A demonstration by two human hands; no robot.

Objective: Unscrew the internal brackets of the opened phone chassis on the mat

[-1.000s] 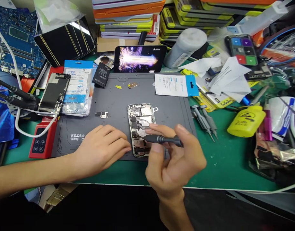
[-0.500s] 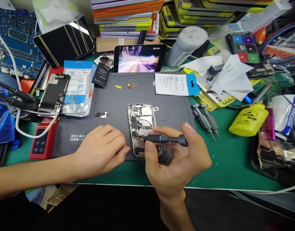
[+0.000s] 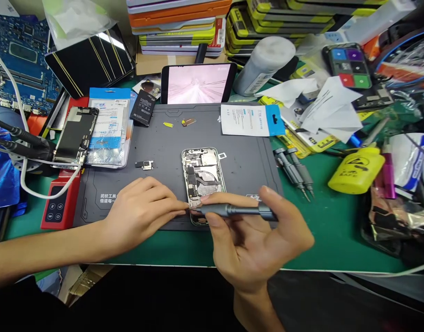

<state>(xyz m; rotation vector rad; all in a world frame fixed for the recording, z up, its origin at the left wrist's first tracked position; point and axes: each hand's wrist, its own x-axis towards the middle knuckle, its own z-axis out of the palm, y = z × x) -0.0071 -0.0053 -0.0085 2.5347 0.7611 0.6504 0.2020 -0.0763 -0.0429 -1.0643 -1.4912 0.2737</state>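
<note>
An opened phone lies on the dark grey work mat, its inner parts exposed. Between the fingers and thumb of my right hand is a grey screwdriver, held nearly level, its tip over the phone's lower left part. My left hand comes in from the left with its fingertips pressed together at the phone's left edge, close to the screwdriver tip. Whatever those fingertips pinch, if anything, is too small to make out. A SIM tray sits beside the phone's upper right edge.
A small phone part and a battery lie to the left, near a detached screen. Two more screwdrivers and a yellow bottle are at right. A lit phone stands at the back.
My left hand has uncurled and reached right to the phone's edge. The screwdriver in my right hand has shifted slightly down, its tip further left.
</note>
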